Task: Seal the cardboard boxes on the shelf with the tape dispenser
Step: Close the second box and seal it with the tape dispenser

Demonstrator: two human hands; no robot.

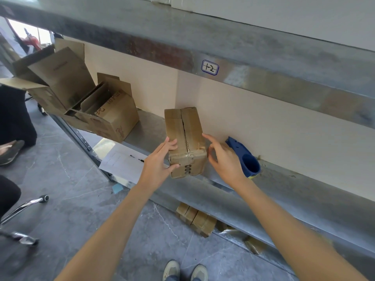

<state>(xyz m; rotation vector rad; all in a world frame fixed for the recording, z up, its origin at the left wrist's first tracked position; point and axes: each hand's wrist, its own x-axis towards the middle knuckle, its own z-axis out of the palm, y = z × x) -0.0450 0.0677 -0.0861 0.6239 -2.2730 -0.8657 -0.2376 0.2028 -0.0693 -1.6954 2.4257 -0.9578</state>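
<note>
A small cardboard box (187,136) lies on the metal shelf (284,185), flaps closed, with a dark slit along its top seam and old tape at the near end. My left hand (160,163) grips its near left corner, thumb on the front face and fingers on top. Just right of the box, my right hand (224,159) hovers with loosely spread fingers, holding nothing. The blue tape dispenser (246,159) lies on the shelf behind my right hand.
Two open cardboard boxes (85,104) sit at the shelf's left end. A paper sheet with a pen (123,163) lies on a lower level. Taped boxes (195,220) rest on the floor under the shelf. A chair base (24,209) and a person's foot stand left.
</note>
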